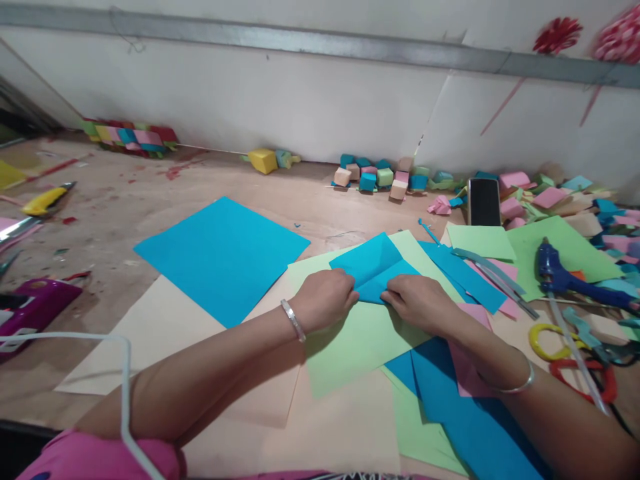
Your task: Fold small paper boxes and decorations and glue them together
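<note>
A small blue sheet of paper (376,261) with a crease across it lies over a light green sheet (345,353). My left hand (327,300) pinches its near left edge. On the near right edge my right hand (415,300) is closed, fingers curled onto the paper. The two hands are a short gap apart, and the fingertips partly cover the sheet's lower border. Left of them lies a larger flat blue sheet (225,257), apart from both hands. Peach sheets (265,433) and more blue paper (465,407) spread beneath my forearms.
At right are a blue glue gun (560,273), scissors with yellow and red handles (553,340) and a phone (483,202). Small paper cubes (367,181) line the wall. A yellow cutter (45,200) and a purple tool (35,313) lie left. A white cable (126,387) crosses my left arm.
</note>
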`<state>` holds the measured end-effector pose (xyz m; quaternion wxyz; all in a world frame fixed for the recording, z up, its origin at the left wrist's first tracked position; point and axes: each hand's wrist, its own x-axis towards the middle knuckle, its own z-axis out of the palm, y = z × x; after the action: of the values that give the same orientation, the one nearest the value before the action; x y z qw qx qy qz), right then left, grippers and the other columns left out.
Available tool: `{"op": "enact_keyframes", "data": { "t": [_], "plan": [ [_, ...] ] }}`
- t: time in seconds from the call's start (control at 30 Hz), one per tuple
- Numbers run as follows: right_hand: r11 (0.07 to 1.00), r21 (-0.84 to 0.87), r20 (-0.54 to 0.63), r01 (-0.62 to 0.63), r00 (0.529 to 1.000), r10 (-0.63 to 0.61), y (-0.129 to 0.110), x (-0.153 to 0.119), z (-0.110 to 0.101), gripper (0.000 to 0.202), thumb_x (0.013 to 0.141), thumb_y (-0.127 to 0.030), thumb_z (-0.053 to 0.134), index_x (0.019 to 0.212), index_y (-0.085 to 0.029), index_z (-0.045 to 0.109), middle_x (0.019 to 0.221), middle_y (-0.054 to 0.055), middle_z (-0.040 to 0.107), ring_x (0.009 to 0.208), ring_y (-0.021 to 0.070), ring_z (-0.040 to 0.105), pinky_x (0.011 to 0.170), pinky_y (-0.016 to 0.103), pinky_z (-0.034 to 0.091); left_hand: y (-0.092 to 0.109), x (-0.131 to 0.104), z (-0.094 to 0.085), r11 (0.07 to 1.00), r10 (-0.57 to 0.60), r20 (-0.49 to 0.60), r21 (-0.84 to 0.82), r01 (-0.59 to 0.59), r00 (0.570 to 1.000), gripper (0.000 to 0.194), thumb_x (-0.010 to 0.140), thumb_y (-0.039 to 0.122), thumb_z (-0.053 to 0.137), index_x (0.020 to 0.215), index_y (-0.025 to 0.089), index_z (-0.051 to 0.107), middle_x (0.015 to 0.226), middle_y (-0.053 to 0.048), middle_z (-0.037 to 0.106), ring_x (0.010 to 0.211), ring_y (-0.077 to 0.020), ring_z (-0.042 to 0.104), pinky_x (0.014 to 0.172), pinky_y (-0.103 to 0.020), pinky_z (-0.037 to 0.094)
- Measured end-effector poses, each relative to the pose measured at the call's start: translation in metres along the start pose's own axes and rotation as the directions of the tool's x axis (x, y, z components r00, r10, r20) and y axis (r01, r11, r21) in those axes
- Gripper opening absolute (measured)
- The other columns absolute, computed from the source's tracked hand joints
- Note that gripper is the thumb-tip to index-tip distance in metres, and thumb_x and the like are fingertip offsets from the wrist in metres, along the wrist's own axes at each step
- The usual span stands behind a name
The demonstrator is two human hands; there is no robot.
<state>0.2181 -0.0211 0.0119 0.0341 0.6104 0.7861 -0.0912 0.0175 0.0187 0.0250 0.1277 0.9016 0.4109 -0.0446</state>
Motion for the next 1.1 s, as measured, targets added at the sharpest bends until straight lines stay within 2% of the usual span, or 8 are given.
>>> {"op": "enact_keyframes", "data": {
  "t": [0.27, 0.43, 0.77, 1.1],
  "plan": [
    [1.0, -0.005, 0.016, -0.002, 1.0, 0.002, 0.0, 0.002, 0.003, 0.031, 0.094, -0.032, 0.041, 0.071, -0.019, 0.058, 0.082, 0.007, 0.069, 0.076, 0.02, 0.061, 0.056, 0.031, 0.022, -0.005, 0.004, 0.004, 0.995, 0.006, -0.037, -0.099, -0.009, 0.999, 0.019, 0.09, 0.032, 0.044, 0.083, 0.018, 0.056, 0.082, -0.004, 0.064, 0.068, -0.0184, 0.054, 0.052, -0.029, 0.023],
    [1.0, 0.004, 0.049, -0.003, 0.999, 0.003, 0.0, 0.001, 0.0, 0.032, 0.094, -0.035, 0.041, 0.073, -0.019, 0.059, 0.085, 0.007, 0.069, 0.078, 0.0189, 0.061, 0.057, 0.029, 0.023, -0.008, 0.006, 0.006, 0.991, -0.015, -0.02, -0.131, 0.012, 1.0, 0.03, 0.092, 0.037, 0.04, 0.075, 0.019, 0.058, 0.077, -0.004, 0.064, 0.067, -0.0186, 0.054, 0.052, -0.029, 0.024],
    [1.0, 0.0, 0.058, -0.027, 0.998, 0.027, 0.0, 0.004, 0.001, 0.034, 0.093, -0.035, 0.039, 0.071, -0.019, 0.058, 0.084, 0.007, 0.069, 0.078, 0.0192, 0.06, 0.056, 0.03, 0.021, -0.001, 0.006, 0.006, 0.998, -0.051, -0.047, -0.025, 0.05, 0.998, 0.031, 0.092, 0.035, 0.04, 0.074, 0.017, 0.057, 0.079, -0.007, 0.064, 0.068, -0.0198, 0.056, 0.051, -0.029, 0.023],
    [1.0, 0.001, 0.041, -0.028, 0.999, 0.028, 0.0, 0.003, 0.003, 0.034, 0.093, -0.036, 0.04, 0.071, -0.019, 0.059, 0.083, 0.006, 0.069, 0.077, 0.0188, 0.059, 0.056, 0.03, 0.021, 0.002, 0.006, 0.005, 0.998, -0.067, -0.017, 0.017, 0.068, 0.998, 0.029, 0.092, 0.034, 0.04, 0.079, 0.016, 0.06, 0.084, -0.008, 0.065, 0.072, -0.0219, 0.059, 0.054, -0.029, 0.033]
  ]
}}
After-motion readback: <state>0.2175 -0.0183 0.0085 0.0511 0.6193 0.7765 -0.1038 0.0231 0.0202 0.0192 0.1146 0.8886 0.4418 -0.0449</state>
